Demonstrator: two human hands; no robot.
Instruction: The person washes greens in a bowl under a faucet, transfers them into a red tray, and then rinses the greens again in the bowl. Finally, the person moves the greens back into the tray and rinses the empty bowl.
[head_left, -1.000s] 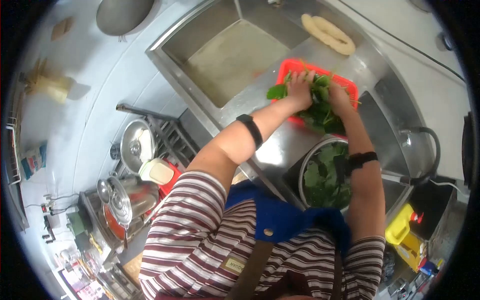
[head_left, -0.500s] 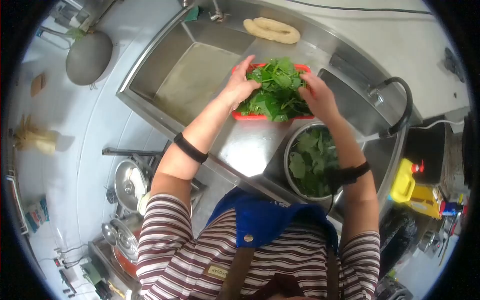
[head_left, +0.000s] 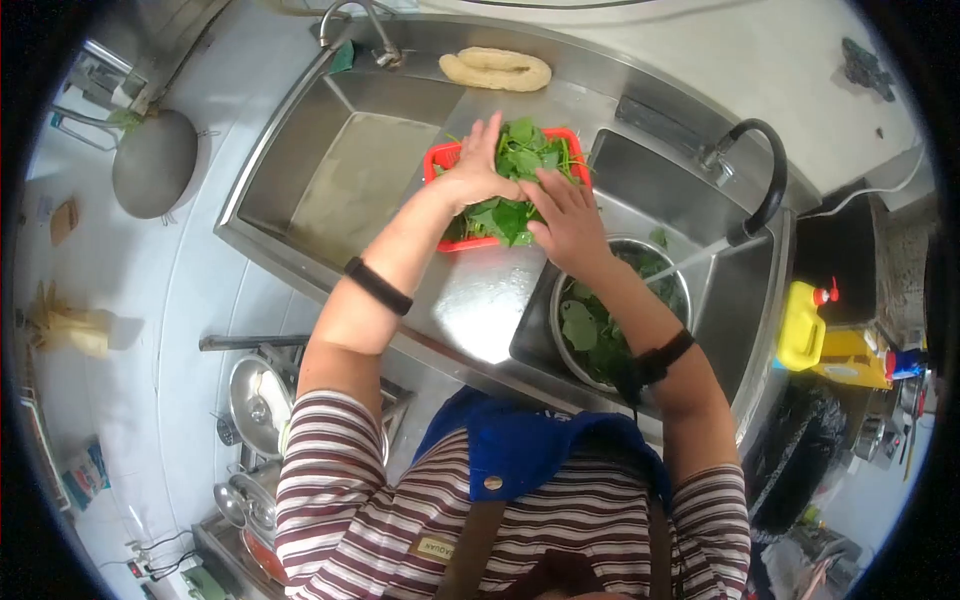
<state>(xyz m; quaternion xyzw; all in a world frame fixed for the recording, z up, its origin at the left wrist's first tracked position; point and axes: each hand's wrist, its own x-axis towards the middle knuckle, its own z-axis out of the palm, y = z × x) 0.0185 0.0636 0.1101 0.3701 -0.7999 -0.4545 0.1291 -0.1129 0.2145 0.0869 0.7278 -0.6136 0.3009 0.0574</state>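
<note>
Leafy greens (head_left: 522,150) fill a red plastic basket (head_left: 437,160) on the steel ledge between two sink basins. My left hand (head_left: 476,176) rests on the left part of the heap, fingers spread. Flat across the right front of the leaves lies my right hand (head_left: 570,222), its fingers stretched out and their tips close to my left thumb. In the right basin, below my right forearm, stands a round metal pot (head_left: 556,322) holding more green leaves (head_left: 582,322) in water. My forearm hides part of it.
A black curved faucet (head_left: 778,170) sends a pale stream toward the pot. A beige loofah-like pad (head_left: 495,70) lies on the sink's back ledge. The left basin (head_left: 365,185) holds shallow water. A yellow jug (head_left: 802,325) stands at right; a wok (head_left: 155,165) hangs at left.
Both hands have come closer together over the greens, my right hand moving left and flattening onto them. The view has shifted, so the sink appears farther left.
</note>
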